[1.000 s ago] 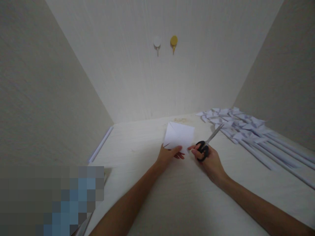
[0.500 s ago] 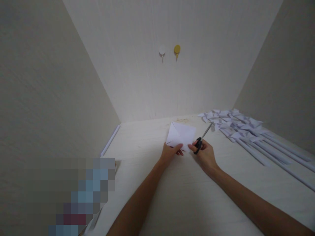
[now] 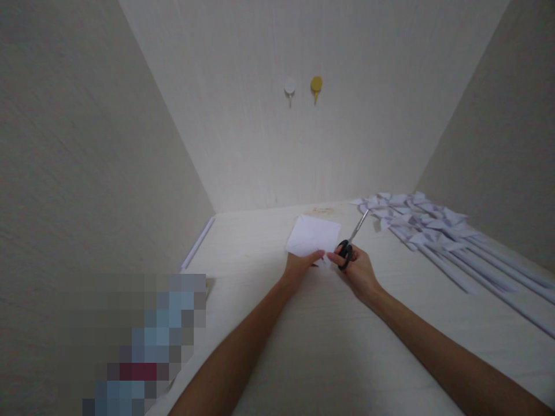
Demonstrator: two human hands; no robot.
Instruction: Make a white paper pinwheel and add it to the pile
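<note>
A white square of paper (image 3: 313, 234) with cut lines is held above the table, its near edge between the thumb and fingers of my left hand (image 3: 302, 264). My right hand (image 3: 359, 270) grips black-handled scissors (image 3: 346, 254), whose blades point up and away to the right. The thumb and a finger of that hand are close to the paper's near right corner; whether they pinch it is hard to make out. Part of my left fingers is hidden under the sheet.
Several white paper pinwheels (image 3: 401, 211) on rolled paper sticks (image 3: 485, 274) lie at the right. One rolled paper stick (image 3: 197, 244) is at the left edge of the table (image 3: 312, 341). A white hook (image 3: 289, 89) and a yellow hook (image 3: 316, 85) are on the wall. A blurred patch covers the lower left.
The paper has turned and shifted slightly left in my hands, and its near corner now sits by my right fingertips. The scissors have moved a little to the left with my right hand.
</note>
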